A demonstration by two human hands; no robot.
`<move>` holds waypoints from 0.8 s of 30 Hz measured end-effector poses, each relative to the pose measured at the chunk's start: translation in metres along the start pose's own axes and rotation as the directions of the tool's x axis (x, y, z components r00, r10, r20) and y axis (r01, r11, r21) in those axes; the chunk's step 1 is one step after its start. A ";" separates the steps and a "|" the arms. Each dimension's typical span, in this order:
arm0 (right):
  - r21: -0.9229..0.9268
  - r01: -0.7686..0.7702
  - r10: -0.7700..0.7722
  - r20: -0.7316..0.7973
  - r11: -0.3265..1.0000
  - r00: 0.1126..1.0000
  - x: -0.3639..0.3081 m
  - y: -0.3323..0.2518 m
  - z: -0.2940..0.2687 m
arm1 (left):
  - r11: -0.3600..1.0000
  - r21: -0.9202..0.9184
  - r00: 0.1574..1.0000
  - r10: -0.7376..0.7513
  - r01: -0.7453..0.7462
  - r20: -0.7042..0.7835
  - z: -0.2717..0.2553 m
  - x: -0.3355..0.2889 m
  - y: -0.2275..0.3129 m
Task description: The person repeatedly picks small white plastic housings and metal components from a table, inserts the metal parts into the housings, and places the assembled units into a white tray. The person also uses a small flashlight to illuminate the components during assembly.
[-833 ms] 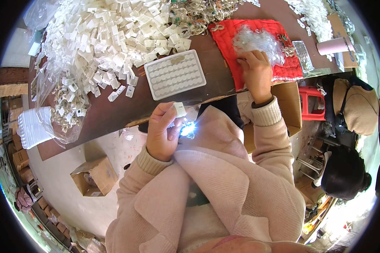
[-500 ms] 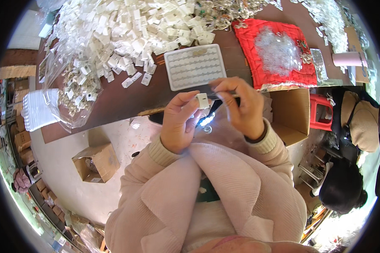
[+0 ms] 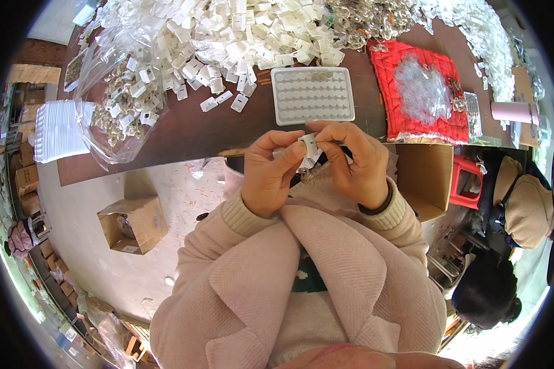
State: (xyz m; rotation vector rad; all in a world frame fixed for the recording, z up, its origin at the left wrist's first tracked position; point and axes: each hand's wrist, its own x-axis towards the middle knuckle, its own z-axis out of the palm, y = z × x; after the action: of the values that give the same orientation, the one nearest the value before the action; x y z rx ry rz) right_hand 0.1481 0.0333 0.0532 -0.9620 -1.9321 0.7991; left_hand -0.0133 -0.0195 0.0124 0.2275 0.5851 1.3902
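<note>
A small white card with a dark slot (image 3: 308,146) is held up in front of my chest, near the table edge. My left hand (image 3: 266,177) pinches it between thumb and fingertips. From the other side, my right hand (image 3: 358,167) has its thumb and forefinger closed against the card's edge; whatever tiny thing they may grip is hidden. Just beyond my hands on the table lies a white tray (image 3: 274,98) with rows of small hollows and a few small pieces at its far side. A large heap of similar white cards (image 3: 234,34) spreads behind it.
Right of the tray, a red quilted cloth (image 3: 383,83) bears a clump of clear plastic pieces (image 3: 421,89). At left are a clear bag of small parts (image 3: 114,117) and stacked white trays (image 3: 58,132). Cardboard boxes (image 3: 148,224) and a red stool (image 3: 460,184) stand below.
My right hand has come in from the right of the card, and its fingertips now meet it. The view has shifted, so the table things sit farther right.
</note>
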 end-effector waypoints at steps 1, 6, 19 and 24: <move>-0.030 0.038 -0.037 0.014 0.999 0.999 0.002 0.000 0.001 | 1.000 -0.011 1.000 0.000 0.000 0.007 -0.002 -0.001 0.001; -0.047 0.134 -0.129 0.099 0.990 0.987 0.017 -0.004 0.013 | 0.998 0.041 0.999 0.041 -0.040 -0.033 -0.013 -0.004 0.015; -0.638 0.513 -0.264 0.449 0.574 0.854 0.088 0.027 0.085 | 0.968 0.131 0.953 0.236 -0.214 -0.192 -0.052 -0.013 0.058; -0.636 0.531 -0.226 0.499 0.560 0.836 0.096 0.019 0.088 | 0.963 0.173 0.931 0.249 -0.208 -0.266 -0.051 -0.012 0.060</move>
State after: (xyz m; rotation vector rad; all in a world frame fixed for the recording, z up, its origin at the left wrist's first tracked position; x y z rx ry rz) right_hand 0.0416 0.1088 0.0338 -0.7952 -2.7779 -0.1839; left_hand -0.0915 -0.0295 0.0011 0.2153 0.9242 1.6238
